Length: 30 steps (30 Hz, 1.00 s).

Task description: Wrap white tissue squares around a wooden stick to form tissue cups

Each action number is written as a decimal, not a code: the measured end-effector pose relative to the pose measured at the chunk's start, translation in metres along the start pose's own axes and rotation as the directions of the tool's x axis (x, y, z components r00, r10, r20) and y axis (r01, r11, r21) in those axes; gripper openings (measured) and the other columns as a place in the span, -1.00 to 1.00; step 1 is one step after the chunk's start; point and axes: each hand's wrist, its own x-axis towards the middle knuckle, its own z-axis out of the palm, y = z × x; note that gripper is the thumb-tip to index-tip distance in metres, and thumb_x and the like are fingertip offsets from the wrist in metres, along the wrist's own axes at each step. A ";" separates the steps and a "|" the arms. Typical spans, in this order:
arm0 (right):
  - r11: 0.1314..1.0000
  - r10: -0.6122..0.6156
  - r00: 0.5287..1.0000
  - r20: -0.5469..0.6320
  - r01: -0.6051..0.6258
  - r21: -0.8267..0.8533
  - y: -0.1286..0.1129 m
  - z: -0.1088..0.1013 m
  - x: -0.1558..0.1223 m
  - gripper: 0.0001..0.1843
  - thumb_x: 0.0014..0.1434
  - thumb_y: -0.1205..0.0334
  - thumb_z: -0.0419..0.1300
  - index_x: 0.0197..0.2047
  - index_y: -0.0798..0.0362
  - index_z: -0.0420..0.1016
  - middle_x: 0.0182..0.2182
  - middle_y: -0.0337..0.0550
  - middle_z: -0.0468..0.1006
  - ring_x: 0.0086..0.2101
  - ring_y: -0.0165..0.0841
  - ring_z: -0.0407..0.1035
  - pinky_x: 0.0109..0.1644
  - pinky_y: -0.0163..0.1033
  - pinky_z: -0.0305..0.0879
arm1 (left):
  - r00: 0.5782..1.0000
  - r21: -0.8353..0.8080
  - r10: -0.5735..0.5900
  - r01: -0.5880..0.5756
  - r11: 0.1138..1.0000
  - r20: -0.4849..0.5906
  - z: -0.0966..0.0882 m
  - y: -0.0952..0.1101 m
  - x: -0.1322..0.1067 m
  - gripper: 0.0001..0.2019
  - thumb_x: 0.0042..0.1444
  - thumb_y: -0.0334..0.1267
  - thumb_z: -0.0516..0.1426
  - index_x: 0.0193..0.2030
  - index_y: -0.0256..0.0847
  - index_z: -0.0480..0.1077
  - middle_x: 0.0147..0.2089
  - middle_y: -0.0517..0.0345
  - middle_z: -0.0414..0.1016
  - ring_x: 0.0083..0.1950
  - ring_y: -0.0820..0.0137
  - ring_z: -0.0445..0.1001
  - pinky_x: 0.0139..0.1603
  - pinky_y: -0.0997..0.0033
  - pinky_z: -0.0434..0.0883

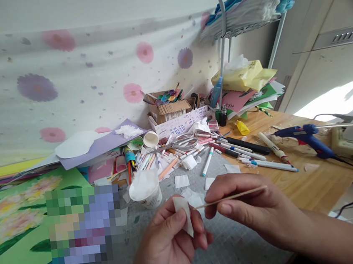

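My left hand (171,237) pinches a small piece of white paper (183,216) between thumb and fingers, above the grey mat. From the right, my right hand (244,209) grips a thin wooden stick (236,196) between thumb and fingers. The stick slants slightly, its left tip at or very near the paper's edge; whether they touch I cannot tell. Behind my left hand stands a paper cup (147,196) heaped with white, tissue-like material. Several white paper squares (181,181) lie on the mat just beyond my hands.
Several markers (208,162) and scissors (182,143) crowd the back. On the wooden tabletop at right lies a blue glue gun (303,135) with its cord. A cardboard box (170,109) stands by the wall. Green paper with painted flowers (18,216) covers the left side.
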 end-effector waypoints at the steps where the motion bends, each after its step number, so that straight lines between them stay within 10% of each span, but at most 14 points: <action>1: 0.999 -0.023 1.000 0.015 0.024 -0.042 0.000 0.000 0.001 -0.84 0.20 0.39 0.20 -0.15 0.02 0.54 -0.35 -0.20 0.59 -0.34 -0.47 0.49 -0.26 -0.40 0.43 | 1.000 -0.009 -0.013 0.013 1.000 0.018 0.000 -0.001 -0.001 -0.93 0.10 -0.34 0.21 -0.39 -0.26 0.47 -0.50 0.17 0.52 -0.52 0.48 0.45 -0.25 0.34 0.44; 11: 0.959 -0.163 0.980 0.114 0.185 -0.216 -0.007 0.000 0.002 -0.82 0.17 0.48 0.18 -0.16 0.19 0.53 -0.28 -0.01 0.56 -0.25 -0.37 0.47 -0.14 -0.30 0.41 | 0.990 0.149 0.004 0.017 0.989 -0.139 0.003 -0.003 -0.002 -0.93 0.04 -0.29 0.27 -0.41 -0.20 0.48 -0.74 0.36 0.30 -0.65 0.60 0.19 -0.30 0.45 0.35; 18: 0.983 -0.091 0.993 0.074 0.101 -0.153 0.000 -0.002 0.004 -0.87 0.23 0.41 0.15 -0.17 0.14 0.51 -0.31 -0.07 0.55 -0.22 -0.38 0.47 -0.15 -0.32 0.40 | 0.989 0.252 0.079 -0.046 0.967 -0.121 0.006 0.001 -0.002 -0.86 0.01 -0.20 0.28 -0.46 -0.22 0.49 -0.48 0.17 0.47 -0.40 0.40 0.41 -0.37 0.45 0.31; 30: 1.000 0.022 0.996 0.084 -0.022 0.006 0.001 -0.008 0.000 -0.91 0.21 0.28 0.21 -0.24 0.10 0.52 -0.45 -0.19 0.52 -0.29 -0.41 0.46 -0.22 -0.34 0.39 | 0.994 0.417 -0.030 0.070 0.906 -0.102 0.001 -0.002 -0.008 -0.80 -0.05 -0.08 0.31 -0.48 -0.15 0.50 -0.72 0.26 0.39 -0.54 0.42 0.34 -0.29 0.36 0.28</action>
